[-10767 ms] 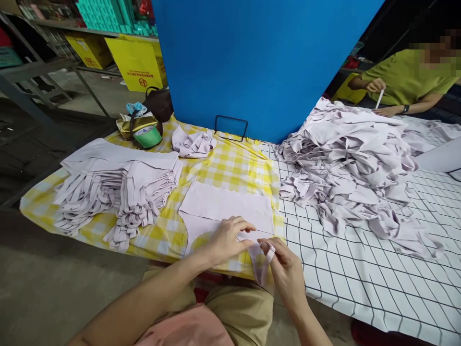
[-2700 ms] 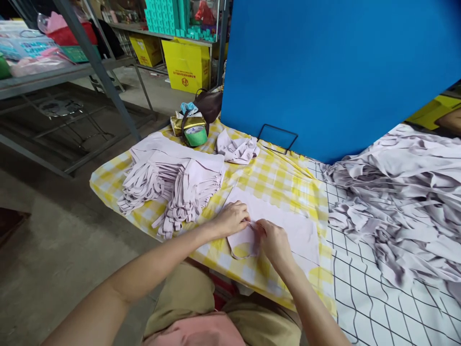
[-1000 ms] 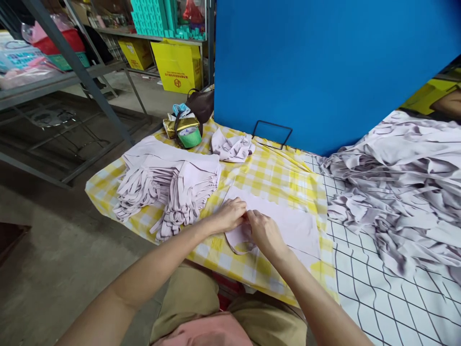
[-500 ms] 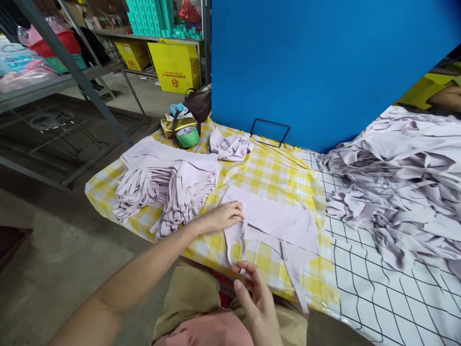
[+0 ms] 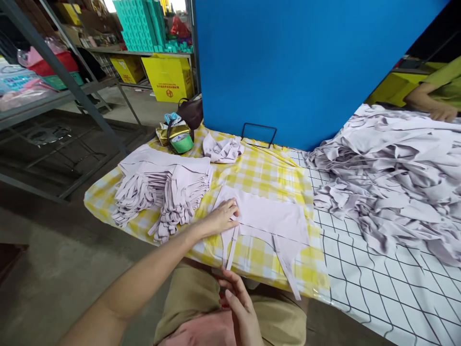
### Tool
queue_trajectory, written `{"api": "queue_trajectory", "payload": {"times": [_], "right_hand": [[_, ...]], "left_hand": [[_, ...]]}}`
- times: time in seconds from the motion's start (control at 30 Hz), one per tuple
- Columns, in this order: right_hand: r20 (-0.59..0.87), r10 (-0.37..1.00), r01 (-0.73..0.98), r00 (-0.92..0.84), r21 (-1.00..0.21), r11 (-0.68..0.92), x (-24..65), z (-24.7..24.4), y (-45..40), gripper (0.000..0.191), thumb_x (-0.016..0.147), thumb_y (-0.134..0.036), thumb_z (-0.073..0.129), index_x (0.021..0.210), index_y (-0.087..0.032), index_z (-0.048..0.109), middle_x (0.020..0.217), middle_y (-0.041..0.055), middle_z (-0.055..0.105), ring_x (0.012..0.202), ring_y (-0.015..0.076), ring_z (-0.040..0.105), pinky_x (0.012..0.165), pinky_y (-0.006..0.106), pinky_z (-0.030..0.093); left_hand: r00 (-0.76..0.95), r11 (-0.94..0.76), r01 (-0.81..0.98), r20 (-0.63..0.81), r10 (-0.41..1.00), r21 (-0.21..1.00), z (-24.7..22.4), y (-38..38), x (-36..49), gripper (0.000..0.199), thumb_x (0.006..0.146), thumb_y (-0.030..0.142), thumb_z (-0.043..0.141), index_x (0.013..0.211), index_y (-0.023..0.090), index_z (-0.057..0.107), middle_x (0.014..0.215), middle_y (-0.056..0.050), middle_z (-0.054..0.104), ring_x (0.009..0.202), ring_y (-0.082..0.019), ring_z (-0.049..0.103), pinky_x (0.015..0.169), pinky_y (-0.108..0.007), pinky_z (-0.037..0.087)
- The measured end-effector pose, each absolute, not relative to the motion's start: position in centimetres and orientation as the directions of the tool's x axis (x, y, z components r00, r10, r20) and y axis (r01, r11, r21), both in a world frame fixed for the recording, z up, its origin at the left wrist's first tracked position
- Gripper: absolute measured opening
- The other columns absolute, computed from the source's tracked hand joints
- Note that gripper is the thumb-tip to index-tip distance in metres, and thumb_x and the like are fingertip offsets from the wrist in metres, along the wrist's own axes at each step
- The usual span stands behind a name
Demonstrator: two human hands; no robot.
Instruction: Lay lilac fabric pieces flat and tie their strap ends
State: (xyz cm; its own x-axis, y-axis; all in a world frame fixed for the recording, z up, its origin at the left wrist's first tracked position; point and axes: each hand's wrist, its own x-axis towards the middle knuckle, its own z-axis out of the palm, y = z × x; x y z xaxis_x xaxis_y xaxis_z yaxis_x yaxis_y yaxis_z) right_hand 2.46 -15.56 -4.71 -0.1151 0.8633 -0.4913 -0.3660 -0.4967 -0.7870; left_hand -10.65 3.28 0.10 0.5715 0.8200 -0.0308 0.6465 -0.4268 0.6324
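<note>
A pale lilac camisole top [image 5: 268,211] lies flat on the yellow checked cloth, its straps pointing towards me. My left hand [image 5: 221,217] is closed on its left part, fingers bent down onto the fabric where the left strap [image 5: 232,247] begins. That strap runs straight towards me, over the table's edge. At its lower end are the fingertips of my right hand [image 5: 239,302], curled round the strap; the exact grip is partly hidden. The right strap [image 5: 288,276] lies loose. Left of my left hand is a neat stack of like tops [image 5: 163,180], straps hanging forward.
A crumpled lilac piece [image 5: 222,148], green tape roll [image 5: 181,142] and black wire stand [image 5: 259,132] sit towards the back. Behind rises a blue panel [image 5: 288,67]. A big heap of lilac garments [image 5: 399,168] fills the right; beyond it shows another person's hand [image 5: 442,113].
My right hand has drawn slightly down and left, and the left strap, slack and curved before, is now straight. My left hand stays on the top. The view has shifted a little right.
</note>
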Motion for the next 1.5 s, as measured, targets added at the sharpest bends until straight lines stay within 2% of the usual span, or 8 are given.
{"api": "queue_trajectory", "payload": {"times": [0.23, 0.37, 0.43, 0.6, 0.73, 1.03, 1.2, 1.5], "right_hand": [[-0.241, 0.967, -0.197, -0.088, -0.947, -0.254, 2.7, -4.4, -17.1, 0.039, 0.076, -0.044, 0.061, 0.113, -0.033, 0.062, 0.135, 0.0038, 0.047, 0.11, 0.0252, 0.054, 0.088, 0.036, 0.046], [-0.012, 0.994, 0.176, -0.111, -0.984, 0.008, 7.4, -0.4, -12.9, 0.026, 0.081, -0.034, 0.054, 0.104, -0.026, 0.064, 0.104, 0.0081, 0.063, 0.089, 0.0216, 0.061, 0.074, 0.031, 0.05], [0.108, 0.994, 0.411, 0.013, -0.907, 0.093, 11.0, 1.7, -8.6, 0.022, 0.082, -0.034, 0.05, 0.093, -0.021, 0.063, 0.089, 0.008, 0.064, 0.078, 0.0208, 0.06, 0.067, 0.03, 0.047], [0.054, 0.948, 0.799, 0.312, -0.555, -0.232, 18.0, 3.7, 2.2, 0.019, 0.079, -0.033, 0.043, 0.075, -0.021, 0.057, 0.073, 0.0087, 0.06, 0.066, 0.0216, 0.055, 0.059, 0.033, 0.039], [0.002, 0.94, 0.82, 0.34, -0.491, -0.296, 19.2, 2.0, 6.0, 0.024, 0.067, -0.035, 0.057, 0.052, -0.024, 0.042, 0.048, 0.0019, 0.048, 0.05, 0.0209, 0.049, 0.049, 0.031, 0.032], [0.139, 0.959, 0.798, 0.245, -0.592, -0.118, 19.4, 1.9, 4.5, 0.022, 0.072, -0.042, 0.044, 0.06, -0.025, 0.036, 0.055, -0.0004, 0.051, 0.052, 0.0182, 0.049, 0.052, 0.029, 0.037], [0.183, 0.982, 0.612, 0.046, -0.783, 0.117, 19.3, 6.3, 2.4, 0.029, 0.076, -0.051, 0.048, 0.067, -0.024, 0.045, 0.056, -0.0021, 0.048, 0.052, 0.0159, 0.049, 0.049, 0.025, 0.04], [0.316, 0.908, 0.189, -0.276, -0.908, 0.373, 7.9, 16.8, 1.6, 0.026, 0.075, -0.048, 0.059, 0.069, -0.023, 0.052, 0.061, -0.0012, 0.046, 0.053, 0.0138, 0.045, 0.045, 0.023, 0.039]], "left_hand": [[0.561, -0.411, 0.662, -0.051, 0.826, 0.627, 0.9, 3.1, -10.5, 0.011, 0.077, 0.017, 0.057, 0.086, 0.018, 0.051, 0.113, -0.005, 0.047, 0.113, -0.022, 0.044, 0.096, -0.034, 0.038], [0.402, -0.34, 0.727, 0.031, 0.915, 0.597, 1.4, 4.0, -11.0, 0.021, 0.077, 0.01, 0.052, 0.096, 0.018, 0.053, 0.105, -0.004, 0.053, 0.104, -0.019, 0.051, 0.094, -0.033, 0.039], [0.204, -0.197, 0.827, 0.045, 0.978, 0.526, 1.5, 5.0, -11.1, 0.029, 0.079, 0.007, 0.047, 0.106, 0.018, 0.05, 0.11, -0.006, 0.051, 0.106, -0.018, 0.05, 0.094, -0.031, 0.039], [-0.128, 0.167, 0.923, -0.134, 0.983, 0.346, 1.4, 7.3, -9.9, 0.031, 0.084, 0.019, 0.048, 0.112, 0.006, 0.046, 0.115, -0.023, 0.048, 0.096, -0.028, 0.059, 0.078, -0.036, 0.046], [-0.178, 0.247, 0.903, -0.216, 0.96, 0.353, 1.4, 9.1, -9.6, 0.032, 0.077, 0.024, 0.06, 0.102, 0.006, 0.053, 0.102, -0.023, 0.058, 0.092, -0.029, 0.061, 0.074, -0.034, 0.046], [0.008, 0.117, 0.816, -0.214, 0.977, 0.565, 2.5, 9.1, -10.2, 0.003, 0.068, 0.015, 0.058, 0.07, 0.013, 0.057, 0.078, -0.006, 0.065, 0.08, -0.022, 0.06, 0.07, -0.028, 0.044], [0.105, -0.016, 0.376, -0.025, 0.994, 0.927, 6.1, 3.9, -12.7, 0.025, 0.08, 0.037, 0.049, 0.087, 0.015, 0.057, 0.086, -0.003, 0.064, 0.082, -0.019, 0.058, 0.069, -0.027, 0.047], [-0.435, -0.131, 0.108, 0.165, 0.885, 0.985, 16.8, -2.5, -27.5, 0.025, 0.063, 0.04, 0.07, 0.075, 0.021, 0.059, 0.073, 0.002, 0.06, 0.067, -0.015, 0.056, 0.055, -0.021, 0.047]]}}
